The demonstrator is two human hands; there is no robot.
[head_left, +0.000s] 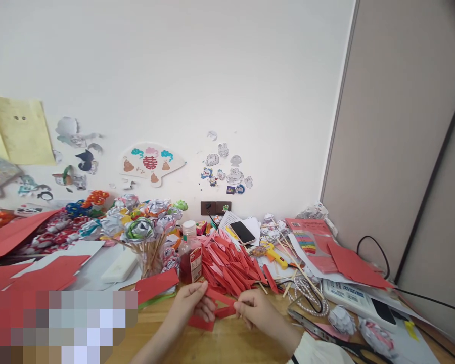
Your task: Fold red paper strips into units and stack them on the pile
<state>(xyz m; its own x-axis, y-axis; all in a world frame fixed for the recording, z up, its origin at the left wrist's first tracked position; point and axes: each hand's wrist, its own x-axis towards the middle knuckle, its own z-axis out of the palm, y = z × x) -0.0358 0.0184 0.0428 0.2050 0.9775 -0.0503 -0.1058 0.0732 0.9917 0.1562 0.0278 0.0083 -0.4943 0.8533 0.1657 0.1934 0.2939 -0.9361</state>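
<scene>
Low in the middle of the head view, my left hand point(191, 303) is closed at the thumb and forefinger on a folded red paper point(226, 308). Its other fingers curl loosely over the table. On the other side, my right hand point(256, 309) pinches the same paper near its right end. A gap in the folded paper shows the wood behind it. Under my left fingers lies another red piece point(201, 323). Just beyond both hands spreads a heap of folded red paper strips point(231, 265). A bottle of dark red liquid point(190, 258) stands at the heap's left.
Paper flowers on sticks point(144, 232) stand in a container at the left. A phone point(242, 232) and a yellow glue gun point(276, 255) lie behind the heap. Scissors point(322, 331), a bead string point(307, 296) and crumpled paper flowers point(341, 321) crowd the right side.
</scene>
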